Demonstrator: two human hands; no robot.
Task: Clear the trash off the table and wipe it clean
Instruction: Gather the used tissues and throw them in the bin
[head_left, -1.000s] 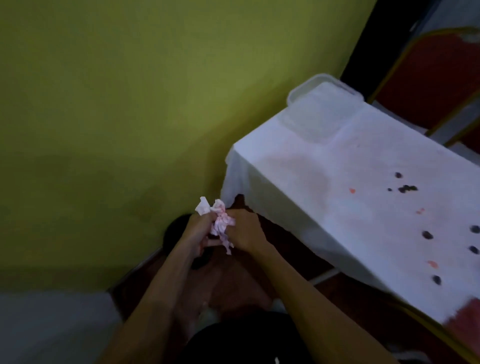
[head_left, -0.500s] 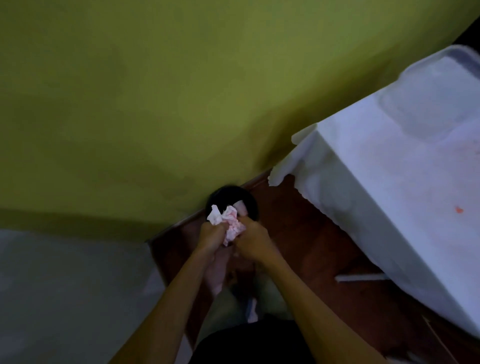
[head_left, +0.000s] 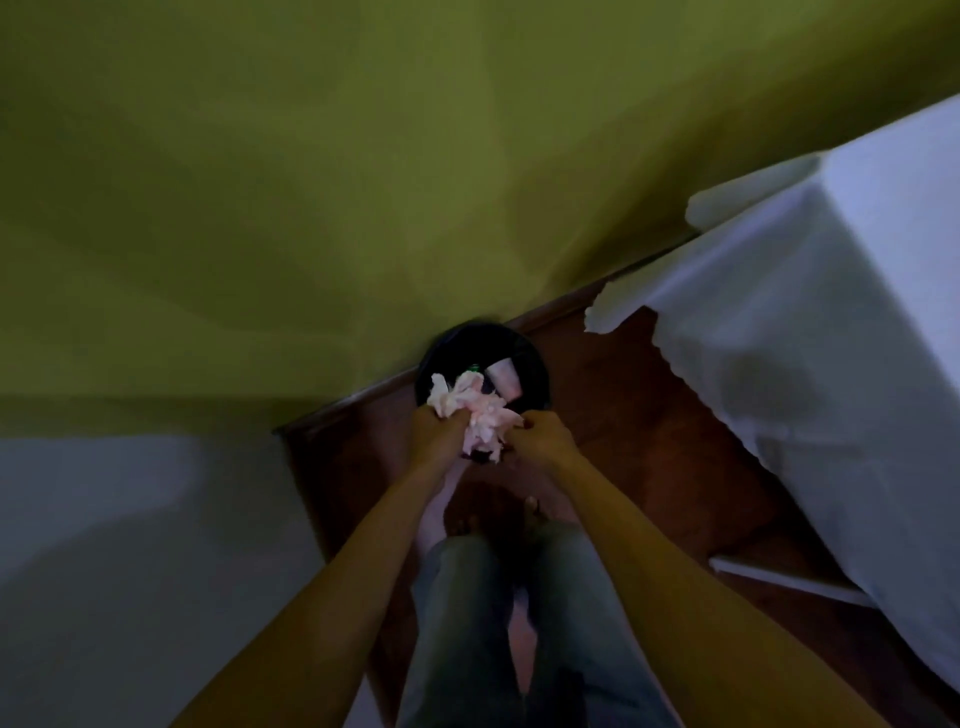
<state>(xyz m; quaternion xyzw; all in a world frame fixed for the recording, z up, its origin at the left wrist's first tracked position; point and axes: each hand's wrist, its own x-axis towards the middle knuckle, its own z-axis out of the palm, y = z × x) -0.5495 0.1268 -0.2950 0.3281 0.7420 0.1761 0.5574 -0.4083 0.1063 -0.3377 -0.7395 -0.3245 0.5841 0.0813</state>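
Just above centre of frame: crumpled tissue wad (head_left: 475, 410), white with pink staining, held between both hands directly over the mouth of the black bin (head_left: 540, 374). Left hand (head_left: 436, 431) grips the wad's left side, fingers curled round it. Right hand (head_left: 545, 439) has fingers curled in against the wad's lower right edge; whether they pinch or wrap it cannot be told through the blur. Loose corners stick out above and below the hands. Judgement on handling: very light, soft, fully compressible, no stiffness. The staining suggests damp patches, so it may tear or shed bits if pulled apart. Best taken as one ball around its bulk, not by a stray corner. It should fall freely once the fingers open, though damp paper may cling to skin. Bin sits on the brown floor (head_left: 649, 441) against the green wall (head_left: 363, 182), with a pale paper cup (head_left: 504, 376) already inside. Right side of frame: table (head_left: 909, 208) under a white cloth (head_left: 779, 364), well apart from the hands. Its top is mostly out of view, so remaining trash cannot be assessed.
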